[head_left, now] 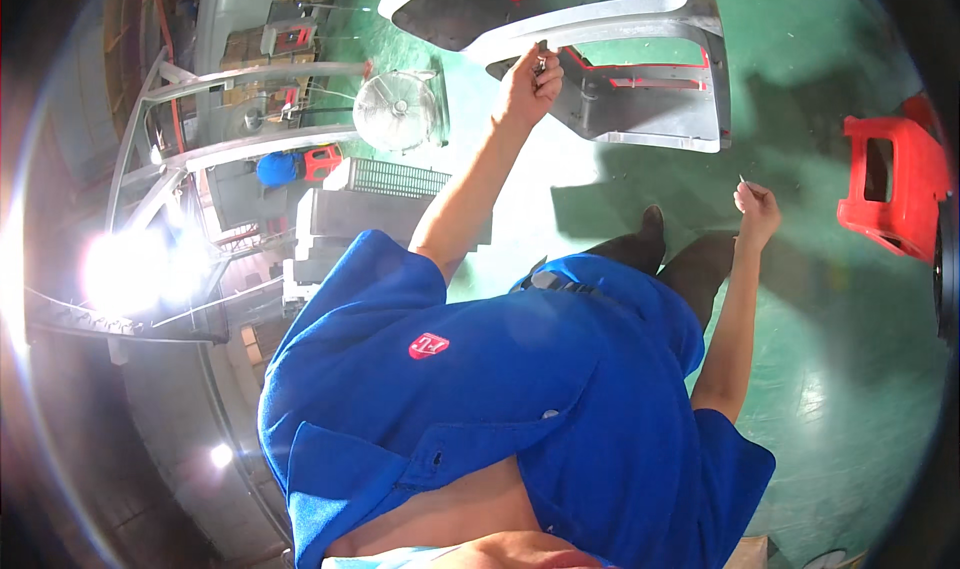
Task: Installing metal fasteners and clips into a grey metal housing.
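Observation:
My left hand (pixel 529 87) is raised at the near edge of the large grey moulded panels, its fingers closed around a small dark piece (pixel 542 53) whose kind I cannot make out. Beside it lies a grey panel (pixel 640 119) with a window-like opening edged in red. A second panel (pixel 455 14) of similar shape sits just beyond. Off to the right, over the green floor, my right hand (pixel 758 209) pinches a thin, pale, pointed piece (pixel 742 180), too small to name. That hand is apart from the panels.
A red plastic stool (pixel 893 189) stands on the green floor (pixel 820 339) at the right. Left of the panels are a round caged fan (pixel 395 111), a grey slotted case (pixel 385 179) and a pale metal frame (pixel 250 74). A bright lamp (pixel 140 269) glares at far left.

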`<state>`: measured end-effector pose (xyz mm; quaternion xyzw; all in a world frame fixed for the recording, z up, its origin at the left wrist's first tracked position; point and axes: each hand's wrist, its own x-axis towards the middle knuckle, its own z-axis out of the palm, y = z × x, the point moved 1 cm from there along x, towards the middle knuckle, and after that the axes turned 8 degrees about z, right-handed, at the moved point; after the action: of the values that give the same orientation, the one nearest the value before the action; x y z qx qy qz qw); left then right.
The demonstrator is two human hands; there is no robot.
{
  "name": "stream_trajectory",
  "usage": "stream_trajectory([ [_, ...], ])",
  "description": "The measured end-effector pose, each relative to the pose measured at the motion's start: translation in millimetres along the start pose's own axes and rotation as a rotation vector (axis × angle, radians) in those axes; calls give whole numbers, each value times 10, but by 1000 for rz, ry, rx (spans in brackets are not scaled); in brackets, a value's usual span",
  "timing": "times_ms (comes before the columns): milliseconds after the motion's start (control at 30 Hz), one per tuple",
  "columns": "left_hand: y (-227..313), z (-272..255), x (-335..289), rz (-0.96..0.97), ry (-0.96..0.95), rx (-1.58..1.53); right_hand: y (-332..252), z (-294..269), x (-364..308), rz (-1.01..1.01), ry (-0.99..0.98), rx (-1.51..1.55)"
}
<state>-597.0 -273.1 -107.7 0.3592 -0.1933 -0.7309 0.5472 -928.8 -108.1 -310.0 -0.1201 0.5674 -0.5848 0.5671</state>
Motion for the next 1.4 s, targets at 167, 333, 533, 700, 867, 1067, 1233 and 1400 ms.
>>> stream_trajectory([
  [167,-14,240,24,-37,61,115,215,26,103,84,62,33],
  [333,-25,-1,67,-75,38,69,631,144,615,8,348,96],
  [533,-82,181,-60,-38,63,184,707,352,1138,37,481,-9],
  [700,-99,205,-40,-69,33,154,875,375,1600,14,373,251],
  [867,-124,246,-64,-34,73,106,792,519,1780,-24,398,169],
  [1067,-175,228,-40,-18,66,50,593,705,1939,-93,327,326],
  [1233,-237,192,5,15,106,-2,624,837,2122,-80,351,336],
  [1400,-314,233,37,72,133,-34,621,950,2394,-102,185,247],
])
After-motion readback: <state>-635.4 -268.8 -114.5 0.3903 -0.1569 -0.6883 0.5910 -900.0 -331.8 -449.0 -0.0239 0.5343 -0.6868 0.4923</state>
